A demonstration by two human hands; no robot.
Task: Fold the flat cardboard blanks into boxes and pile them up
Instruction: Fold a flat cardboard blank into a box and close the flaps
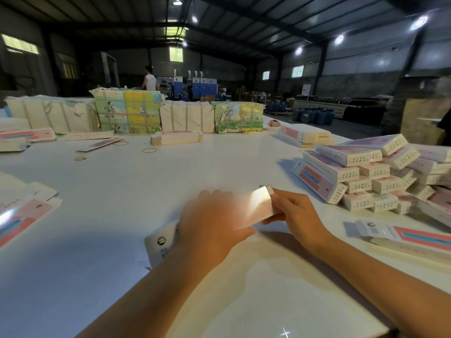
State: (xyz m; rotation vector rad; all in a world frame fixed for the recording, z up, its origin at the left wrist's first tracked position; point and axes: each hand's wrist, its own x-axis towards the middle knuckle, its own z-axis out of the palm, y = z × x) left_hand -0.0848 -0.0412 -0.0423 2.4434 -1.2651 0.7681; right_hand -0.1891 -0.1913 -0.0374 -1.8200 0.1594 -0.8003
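Note:
A white cardboard blank (pixel 258 206), partly folded into a box, lies between my hands at the middle of the white table (pixel 136 196). My left hand (pixel 212 223) lies over its near part with the thumb curled round the lower edge. My right hand (pixel 295 215) pinches its far end, where a small flap stands up. A printed flap of the blank (pixel 159 245) sticks out under my left wrist. Bright glare hides its top face. A pile of folded boxes (pixel 366 174) with pink and blue print rises to the right.
Flat blanks lie at the right edge (pixel 410 237), the left edge (pixel 22 215) and the far middle (pixel 175 139). Strapped bundles (pixel 127 111) line the back of the table. Rubber bands (pixel 149 150) lie loose. A person (pixel 149 79) stands far behind.

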